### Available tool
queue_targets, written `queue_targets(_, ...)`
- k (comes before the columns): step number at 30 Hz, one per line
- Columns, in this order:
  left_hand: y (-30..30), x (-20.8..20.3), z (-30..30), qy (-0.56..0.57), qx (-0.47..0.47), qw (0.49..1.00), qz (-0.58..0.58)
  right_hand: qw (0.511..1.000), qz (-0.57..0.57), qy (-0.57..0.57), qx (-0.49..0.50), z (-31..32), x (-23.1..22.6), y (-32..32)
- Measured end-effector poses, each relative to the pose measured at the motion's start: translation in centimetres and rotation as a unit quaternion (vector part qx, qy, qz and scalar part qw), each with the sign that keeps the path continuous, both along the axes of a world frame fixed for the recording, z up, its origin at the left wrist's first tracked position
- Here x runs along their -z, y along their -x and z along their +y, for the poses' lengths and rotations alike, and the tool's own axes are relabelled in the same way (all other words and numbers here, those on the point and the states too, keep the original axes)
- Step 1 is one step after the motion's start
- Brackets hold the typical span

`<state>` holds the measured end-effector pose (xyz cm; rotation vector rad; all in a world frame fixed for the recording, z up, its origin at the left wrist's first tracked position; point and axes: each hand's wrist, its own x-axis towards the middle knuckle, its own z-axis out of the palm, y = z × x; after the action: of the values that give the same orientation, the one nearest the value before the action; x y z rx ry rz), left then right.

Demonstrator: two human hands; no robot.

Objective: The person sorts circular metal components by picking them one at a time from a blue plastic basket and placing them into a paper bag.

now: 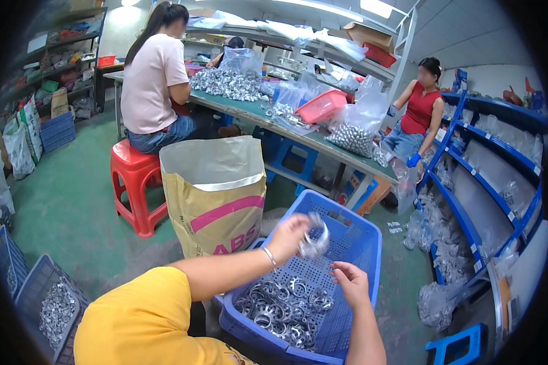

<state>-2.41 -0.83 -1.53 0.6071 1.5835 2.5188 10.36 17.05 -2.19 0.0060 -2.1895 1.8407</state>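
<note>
silvery ring (pixel 318 236) pinched at fingertips (pixel 302 221) of left hand (pixel 286 239), over blue basket (pixel 351 234); right hand (pixel 353 285) parted.

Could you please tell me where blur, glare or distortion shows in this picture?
Head view throughout: the silvery piece in the left hand is blurred, probably by motion; a ceiling lamp glares white; the blue shelving bows near the dark rim.

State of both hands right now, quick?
Left hand: closed on a blurred silvery piece.
Right hand: loosely open, nothing visible in it, at the blue crate.
</note>
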Motion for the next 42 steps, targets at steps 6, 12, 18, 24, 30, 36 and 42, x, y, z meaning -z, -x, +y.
queue_targets(6,12.4,-8.1,-13.2,0.204,-0.489,0.780,0.333,0.998,-0.026,-0.038,0.046,0.4,0.1,-0.4)
queue_targets(12,17.6,-3.8,-20.5,0.733,-0.218,0.604,0.225,0.994,-0.018,-0.105,0.022,0.0,0.6,-0.1)
queue_targets(18,6.8,-7.1,-8.7,0.441,-0.255,0.747,0.427,0.993,-0.078,-0.090,0.011,0.9,1.1,0.0)
queue_targets(24,-5.1,3.4,4.1,0.617,0.460,0.470,0.432,0.988,-0.118,-0.096,0.003,2.0,2.9,1.4)
queue_targets(30,-8.3,9.1,6.8,0.628,0.499,0.367,0.472,0.979,-0.161,-0.119,0.028,3.6,3.5,0.2)
queue_targets(36,-8.3,9.3,5.8,0.632,0.489,0.369,0.475,0.973,-0.175,-0.144,0.047,3.6,3.9,0.5)
queue_targets(42,-8.2,9.4,6.1,0.625,0.501,0.368,0.471,0.969,-0.174,-0.169,0.052,3.6,4.3,-0.3)
